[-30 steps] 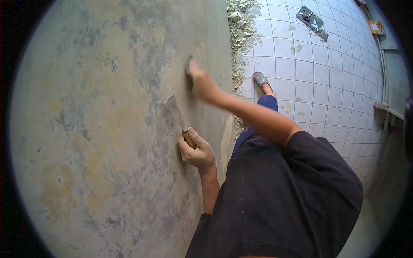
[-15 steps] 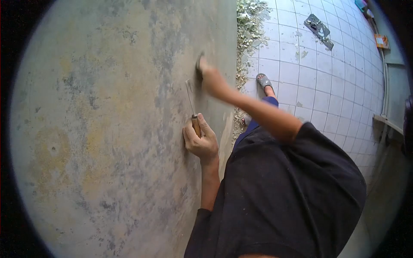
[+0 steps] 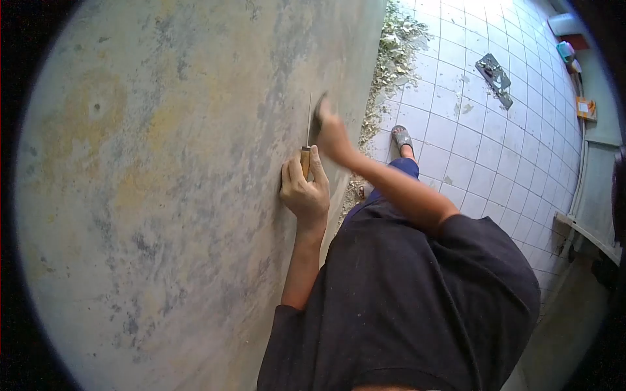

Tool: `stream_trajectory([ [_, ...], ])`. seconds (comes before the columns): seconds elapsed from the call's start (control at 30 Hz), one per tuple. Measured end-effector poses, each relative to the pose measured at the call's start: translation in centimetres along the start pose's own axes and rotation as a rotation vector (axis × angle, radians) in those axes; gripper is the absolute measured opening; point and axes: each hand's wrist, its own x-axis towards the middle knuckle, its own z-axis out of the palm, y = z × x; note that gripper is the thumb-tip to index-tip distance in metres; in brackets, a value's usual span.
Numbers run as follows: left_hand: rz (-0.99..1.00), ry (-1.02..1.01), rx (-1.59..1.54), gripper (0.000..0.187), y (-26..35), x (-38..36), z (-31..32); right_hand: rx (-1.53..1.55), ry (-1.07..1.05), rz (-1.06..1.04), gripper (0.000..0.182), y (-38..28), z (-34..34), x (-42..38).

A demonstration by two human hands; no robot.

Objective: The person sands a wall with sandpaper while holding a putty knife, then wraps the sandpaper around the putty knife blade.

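My left hand (image 3: pixel 305 186) is closed around the wooden handle (image 3: pixel 306 163) of a scraper, low against the mottled wall (image 3: pixel 182 215). Its thin blade (image 3: pixel 309 120) shows nearly edge-on, pointing up and away from the hand. Just beyond and to the right, my right hand (image 3: pixel 334 133) is blurred by motion and closed on a dark, thin-edged thing (image 3: pixel 321 106), close to the wall's surface and beside the blade tip. What that dark thing is, I cannot tell. Grey and yellowish stains cover the wall, which has a small round hole (image 3: pixel 97 106).
Pale flakes and debris (image 3: pixel 394 49) lie heaped along the wall's foot. On the white tiled floor (image 3: pixel 460 137) is a broken dark panel (image 3: pixel 494 75). A sandalled foot (image 3: pixel 402 138) stands near the debris. An orange box (image 3: pixel 586 109) sits at the far right.
The view has turned, and the wall hole appears higher. The scraper blade has swung from leaning left to nearly straight up. My right hand shows a little lower and further right.
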Motion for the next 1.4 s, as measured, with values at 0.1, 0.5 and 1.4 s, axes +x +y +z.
stream_trajectory([
  [0.1, -0.042, -0.042, -0.022, 0.025, 0.0, -0.5, 0.0, 0.091, -0.315, 0.526, 0.059, 4.3, -1.7, 6.4],
  [0.5, -0.011, -0.013, -0.044, 0.021, -0.1, -0.7, 0.6, 0.015, -0.139, 0.305, 0.048, 4.0, 1.2, -2.9],
  [1.4, -0.222, -0.250, -0.079, 0.023, -0.5, -2.1, 1.3, -0.028, -0.251, 0.644, 0.050, 11.4, 1.9, 5.1],
])
